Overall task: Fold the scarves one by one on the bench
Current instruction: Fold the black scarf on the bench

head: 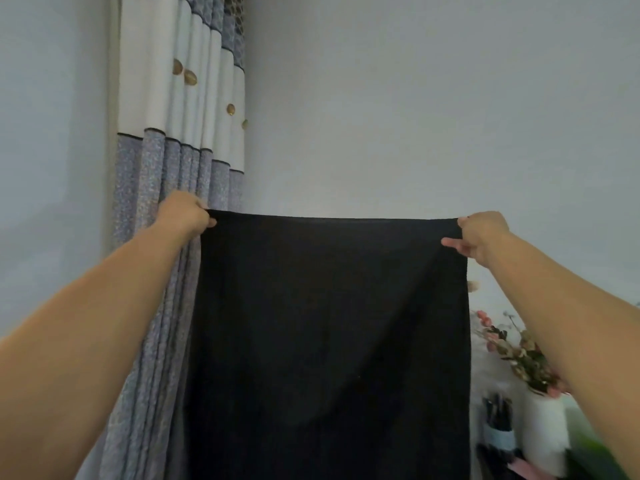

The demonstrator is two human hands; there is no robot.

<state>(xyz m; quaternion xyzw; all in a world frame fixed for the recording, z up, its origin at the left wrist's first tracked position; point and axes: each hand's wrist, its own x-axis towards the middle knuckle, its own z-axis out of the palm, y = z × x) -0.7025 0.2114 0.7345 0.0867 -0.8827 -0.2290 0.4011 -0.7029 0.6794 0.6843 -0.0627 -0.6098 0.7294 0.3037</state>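
A black scarf [329, 341] hangs spread out in front of me, held up high in the air. My left hand [185, 214] pinches its top left corner. At the top right corner my right hand [479, 235] grips the cloth, one finger sticking out toward the left. The top edge is stretched nearly straight between both hands. The scarf's lower part runs out of the frame at the bottom. The bench is hidden from view.
A blue and white patterned curtain [180, 133] hangs at the left, behind the scarf. A plain wall [415, 116] fills the background. At the lower right stands a white vase [545, 434] with pink flowers [519, 351], next to some dark items.
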